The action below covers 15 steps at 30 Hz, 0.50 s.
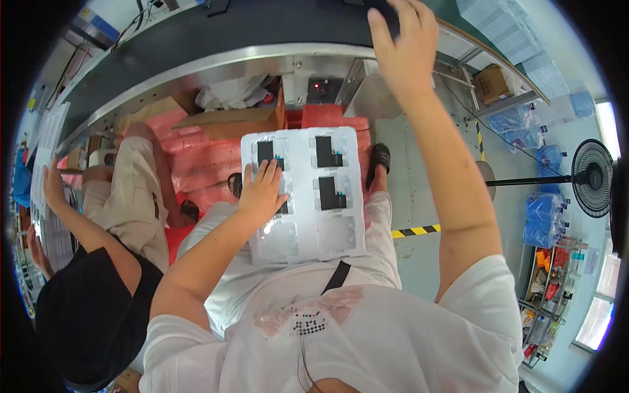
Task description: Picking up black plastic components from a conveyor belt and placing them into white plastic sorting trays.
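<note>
A white plastic tray with moulded pockets rests across my lap. Flat black parts with small blue tabs lie in several pockets, among them an upper right part and one below it. My left hand lies on the tray's left side, fingers stretched out and touching the left-hand parts; it partly covers a lower one. The two pockets nearest me hold no black part. My right hand reaches over the dark work surface, thumb and fingers apart beside a dark object at the frame's top edge.
A metal rail edges the work surface. Beneath it are a cardboard box and red wrapping. A co-worker in a black cap sits close on my left. A black fan and blue-wrapped bottles stand to the right.
</note>
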Each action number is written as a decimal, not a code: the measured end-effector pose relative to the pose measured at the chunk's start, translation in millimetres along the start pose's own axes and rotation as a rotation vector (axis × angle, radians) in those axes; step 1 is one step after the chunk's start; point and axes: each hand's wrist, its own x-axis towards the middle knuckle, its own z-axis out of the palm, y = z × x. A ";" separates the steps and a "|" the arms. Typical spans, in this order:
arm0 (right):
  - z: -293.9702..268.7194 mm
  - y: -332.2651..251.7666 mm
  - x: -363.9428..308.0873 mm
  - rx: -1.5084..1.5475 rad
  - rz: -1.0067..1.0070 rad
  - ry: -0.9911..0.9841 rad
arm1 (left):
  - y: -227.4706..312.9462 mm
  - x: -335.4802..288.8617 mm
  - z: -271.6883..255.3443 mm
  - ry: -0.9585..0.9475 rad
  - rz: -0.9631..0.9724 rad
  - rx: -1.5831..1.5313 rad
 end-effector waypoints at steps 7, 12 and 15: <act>73.5 70.7 59.6 -0.298 0.863 -0.678 | -23.7 110.8 -178.1 0.864 0.135 -0.474; 45.5 85.7 54.7 0.309 0.886 -0.700 | -58.3 216.8 -240.2 0.764 -0.635 -0.081; 66.4 101.6 31.3 -0.118 0.628 -0.186 | -95.7 205.3 -246.2 0.299 -0.114 -0.637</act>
